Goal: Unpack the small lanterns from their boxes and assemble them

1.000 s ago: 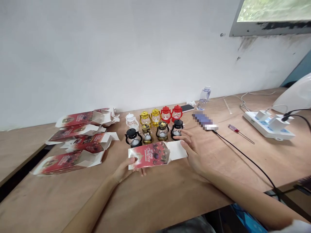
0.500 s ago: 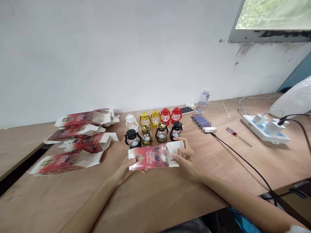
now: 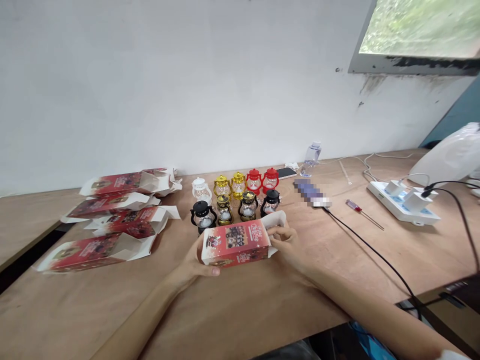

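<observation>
A red printed cardboard box point(image 3: 237, 243), squared out with white flaps at its right end, lies between my hands over the table. My left hand point(image 3: 195, 261) wraps round its closed left end, thumb along the front lower edge. At the flapped right end, my right hand point(image 3: 285, 243) has its fingers curled at the opening; the fingertips are partly hidden by the box edge. Just behind stand small lanterns in rows: a black one point(image 3: 203, 215), bronze ones point(image 3: 248, 206), another black one point(image 3: 270, 202), a white one point(image 3: 202, 190), gold ones point(image 3: 222, 187) and red ones point(image 3: 270, 180).
Several opened red boxes point(image 3: 90, 251) lie on the left of the table point(image 3: 195, 315), near a gap. To the right are a phone with a cable point(image 3: 310, 190), a screwdriver point(image 3: 363, 212), a power strip point(image 3: 403, 202) and a bottle point(image 3: 311, 159).
The flat box has been opened out into a squared shape and turned so two printed sides show. My left thumb has moved to its lower front edge; my right fingers are now at the open end.
</observation>
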